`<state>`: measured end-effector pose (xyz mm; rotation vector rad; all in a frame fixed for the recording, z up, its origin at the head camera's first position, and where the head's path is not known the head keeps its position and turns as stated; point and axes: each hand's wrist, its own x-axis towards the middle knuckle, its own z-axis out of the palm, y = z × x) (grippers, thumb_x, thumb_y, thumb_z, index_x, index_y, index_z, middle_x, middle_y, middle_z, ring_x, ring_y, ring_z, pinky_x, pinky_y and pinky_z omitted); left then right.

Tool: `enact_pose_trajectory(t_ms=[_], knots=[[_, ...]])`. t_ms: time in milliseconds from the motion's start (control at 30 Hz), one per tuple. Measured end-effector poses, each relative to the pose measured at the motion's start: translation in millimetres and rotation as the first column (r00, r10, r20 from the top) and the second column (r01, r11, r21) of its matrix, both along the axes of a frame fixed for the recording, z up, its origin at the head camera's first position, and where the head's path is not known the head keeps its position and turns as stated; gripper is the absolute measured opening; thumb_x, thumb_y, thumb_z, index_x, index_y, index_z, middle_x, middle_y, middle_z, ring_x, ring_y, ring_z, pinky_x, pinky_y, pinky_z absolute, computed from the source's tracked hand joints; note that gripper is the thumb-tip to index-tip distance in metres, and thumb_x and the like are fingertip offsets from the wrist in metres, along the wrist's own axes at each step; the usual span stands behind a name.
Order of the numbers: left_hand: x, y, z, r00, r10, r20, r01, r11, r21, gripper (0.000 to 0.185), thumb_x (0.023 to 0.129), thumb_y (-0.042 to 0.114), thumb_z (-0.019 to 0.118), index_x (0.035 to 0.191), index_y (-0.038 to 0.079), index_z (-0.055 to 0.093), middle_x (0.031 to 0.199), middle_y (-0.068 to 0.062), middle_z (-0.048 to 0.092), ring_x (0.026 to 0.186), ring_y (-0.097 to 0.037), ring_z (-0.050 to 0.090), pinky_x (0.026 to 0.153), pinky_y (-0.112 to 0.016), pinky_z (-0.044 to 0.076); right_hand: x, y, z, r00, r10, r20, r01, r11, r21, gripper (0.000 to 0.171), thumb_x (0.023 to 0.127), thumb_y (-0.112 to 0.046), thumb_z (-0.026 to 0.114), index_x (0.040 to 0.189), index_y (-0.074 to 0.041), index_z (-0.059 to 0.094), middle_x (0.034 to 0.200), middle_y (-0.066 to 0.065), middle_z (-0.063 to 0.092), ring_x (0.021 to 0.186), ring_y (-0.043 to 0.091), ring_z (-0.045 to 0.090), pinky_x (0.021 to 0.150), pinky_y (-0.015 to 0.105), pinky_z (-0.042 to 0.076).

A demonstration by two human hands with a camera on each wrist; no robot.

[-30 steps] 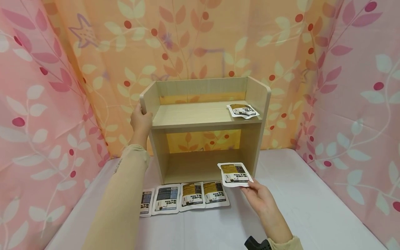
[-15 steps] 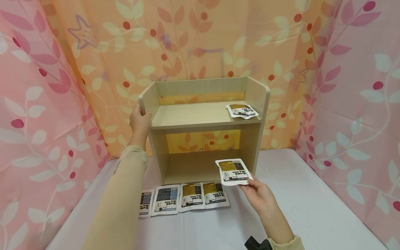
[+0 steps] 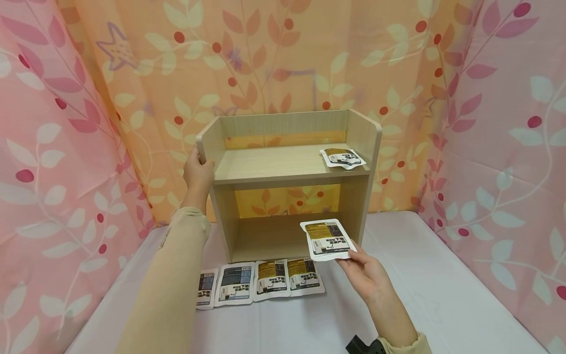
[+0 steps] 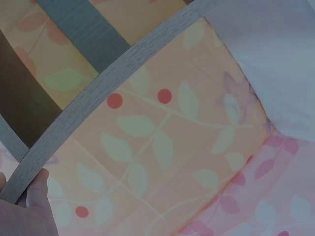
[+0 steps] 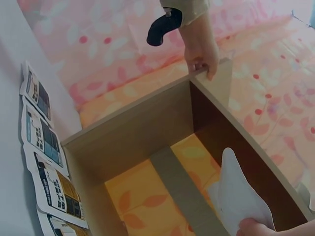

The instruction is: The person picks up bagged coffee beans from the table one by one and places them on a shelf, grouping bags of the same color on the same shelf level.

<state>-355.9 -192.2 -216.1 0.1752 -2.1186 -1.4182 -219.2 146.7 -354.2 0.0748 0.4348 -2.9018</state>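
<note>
My left hand (image 3: 198, 173) grips the left side panel of a small wooden shelf (image 3: 274, 179), thumb on the inner face. In the left wrist view the fingers (image 4: 37, 189) lie along the panel's edge. My right hand (image 3: 366, 273) pinches the lower right corner of a white flat pouch (image 3: 328, 240) with a brown and black label. That pouch is held tilted in front of the shelf's lower compartment. The right wrist view shows its plain white back (image 5: 241, 196). Another brown-labelled pouch (image 3: 342, 158) lies at the right end of the upper shelf.
Along the shelf's foot several pouches lie in a row on the white-covered table (image 3: 283, 329), brown-labelled ones (image 3: 271, 279) on the right and blue-labelled ones (image 3: 235, 282) on the left. My left sleeve partly covers the leftmost. Patterned cloth (image 3: 283, 54) hangs behind and at both sides.
My right hand has lifted the pouch slightly and shifted it a little left, towards the lower compartment. The left hand keeps its hold on the shelf's side panel.
</note>
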Motion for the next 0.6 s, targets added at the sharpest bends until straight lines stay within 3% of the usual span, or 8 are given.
enact_pose_trajectory(t_ms=[600], knots=[[0.0,-1,0.5,0.999,-0.009,0.032,0.009,1.0,0.002,0.042,0.092,0.005,0.05,0.133,0.009,0.052,0.132,-0.015,0.058,0.12,-0.029,0.051,0.102,-0.044,0.038,3.9,-2,20.4,0.999,0.015,-0.034,-0.015,1.0,0.005,0.06,0.101,0.002,0.009,0.156,-0.019,-0.007,0.162,-0.002,-0.01,0.146,0.018,-0.002,0.113,0.031,0.011]])
